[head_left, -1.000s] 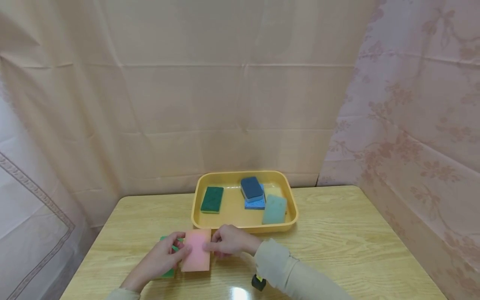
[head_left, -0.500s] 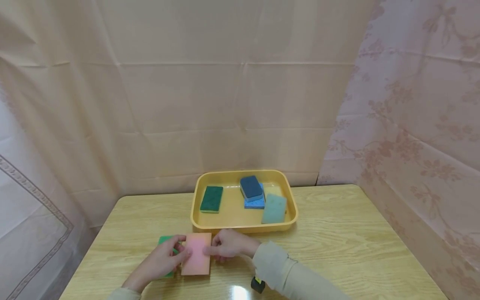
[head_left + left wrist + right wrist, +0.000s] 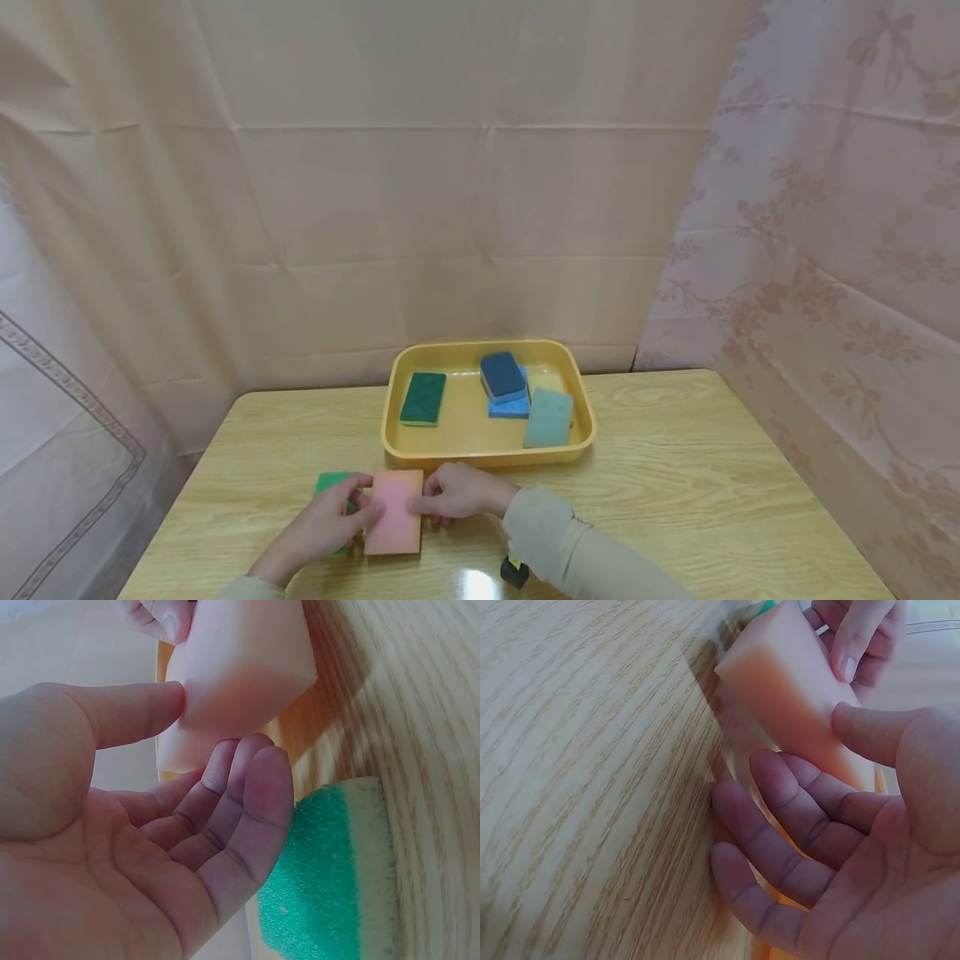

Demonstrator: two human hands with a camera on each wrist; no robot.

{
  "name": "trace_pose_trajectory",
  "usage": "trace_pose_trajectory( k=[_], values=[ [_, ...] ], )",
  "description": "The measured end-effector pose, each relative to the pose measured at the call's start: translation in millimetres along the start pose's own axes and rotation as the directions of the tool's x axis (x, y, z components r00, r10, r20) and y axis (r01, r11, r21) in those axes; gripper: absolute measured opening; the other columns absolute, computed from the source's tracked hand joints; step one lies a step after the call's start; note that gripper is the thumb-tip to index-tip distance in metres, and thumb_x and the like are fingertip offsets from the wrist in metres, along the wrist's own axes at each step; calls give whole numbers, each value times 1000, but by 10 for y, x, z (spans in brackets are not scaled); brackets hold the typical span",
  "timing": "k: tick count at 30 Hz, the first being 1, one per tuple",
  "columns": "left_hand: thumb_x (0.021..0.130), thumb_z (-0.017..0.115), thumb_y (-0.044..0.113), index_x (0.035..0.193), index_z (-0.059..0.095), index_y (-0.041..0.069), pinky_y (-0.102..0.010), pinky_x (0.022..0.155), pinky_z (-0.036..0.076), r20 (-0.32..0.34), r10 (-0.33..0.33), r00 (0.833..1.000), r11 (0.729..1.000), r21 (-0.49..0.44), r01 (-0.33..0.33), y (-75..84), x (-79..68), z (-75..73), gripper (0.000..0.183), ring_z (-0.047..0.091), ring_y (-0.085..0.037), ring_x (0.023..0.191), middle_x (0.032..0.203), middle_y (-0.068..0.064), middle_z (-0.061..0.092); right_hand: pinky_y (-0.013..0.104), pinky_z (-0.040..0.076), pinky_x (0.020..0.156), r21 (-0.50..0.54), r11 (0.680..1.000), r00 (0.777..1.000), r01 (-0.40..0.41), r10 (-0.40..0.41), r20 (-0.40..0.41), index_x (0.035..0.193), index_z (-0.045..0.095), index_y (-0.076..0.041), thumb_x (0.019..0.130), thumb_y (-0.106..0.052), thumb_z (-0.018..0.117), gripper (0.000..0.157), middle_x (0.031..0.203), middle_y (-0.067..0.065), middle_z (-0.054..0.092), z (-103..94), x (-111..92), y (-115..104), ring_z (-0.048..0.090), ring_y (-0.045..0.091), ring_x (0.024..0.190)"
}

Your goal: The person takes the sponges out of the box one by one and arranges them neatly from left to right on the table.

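Note:
A pink sponge block (image 3: pixel 395 527) with paler orange edges is held between both hands in front of the yellow tray. My left hand (image 3: pixel 328 523) pinches its left side, thumb on the upper face and fingers curled at the edge. From the opposite side my right hand (image 3: pixel 461 492) pinches it likewise; the right wrist view shows its thumb pressing the pink sponge (image 3: pixel 795 690), fingers along the side. Partly hidden behind the left hand, a green scouring sponge (image 3: pixel 331 481) lies on the table. Its pale foam layer shows in the left wrist view, beside the fingertips (image 3: pixel 268 784).
The yellow tray (image 3: pixel 465 457) stands at the table's far edge. Inside lie a dark green sponge (image 3: pixel 423 398), a navy sponge (image 3: pixel 503 375) on a blue one (image 3: pixel 510 410), and a pale aqua sponge (image 3: pixel 549 418). A small black object (image 3: pixel 513 572) is by the right sleeve.
Both hands have brought the pink sponge slightly nearer the body, away from the tray, keeping their hold. The sponges in the tray have not moved.

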State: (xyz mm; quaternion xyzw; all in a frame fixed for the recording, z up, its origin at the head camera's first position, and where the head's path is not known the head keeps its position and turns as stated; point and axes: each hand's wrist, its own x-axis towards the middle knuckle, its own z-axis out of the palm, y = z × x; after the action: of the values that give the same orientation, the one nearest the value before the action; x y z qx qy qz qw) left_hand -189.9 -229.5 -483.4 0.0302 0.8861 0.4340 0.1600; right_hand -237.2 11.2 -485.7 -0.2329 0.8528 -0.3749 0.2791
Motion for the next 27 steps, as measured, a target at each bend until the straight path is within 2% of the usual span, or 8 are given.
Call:
trace_pose_trajectory(
  k=[13,20,27],
  values=[
    [97,69,38,140,46,-11,-32,60,53,19,43,999,999,-33,-42,-76,-9,10,69,60,-20,77,95,-5,61,23,44,58,-12,1000,999,-18,18,31,80,70,-9,100,-37,65,36,74,4,70,6,12,12,59,14,65],
    [98,69,31,138,47,-11,-31,56,52,21,80,997,996,-49,-79,-99,-16,32,62,60,-21,75,92,-5,61,23,44,59,-16,1000,999,-14,15,38,79,69,-9,100,-38,65,36,73,2,69,24,25,36,58,13,64],
    [99,69,31,139,45,-13,-31,57,52,29,80,996,994,-75,-78,-131,-10,40,64,60,-21,75,91,-5,61,23,44,58,-19,1000,999,-17,18,37,79,69,-9,99,-39,65,36,73,2,70,37,43,58,58,12,64]
  ],
)
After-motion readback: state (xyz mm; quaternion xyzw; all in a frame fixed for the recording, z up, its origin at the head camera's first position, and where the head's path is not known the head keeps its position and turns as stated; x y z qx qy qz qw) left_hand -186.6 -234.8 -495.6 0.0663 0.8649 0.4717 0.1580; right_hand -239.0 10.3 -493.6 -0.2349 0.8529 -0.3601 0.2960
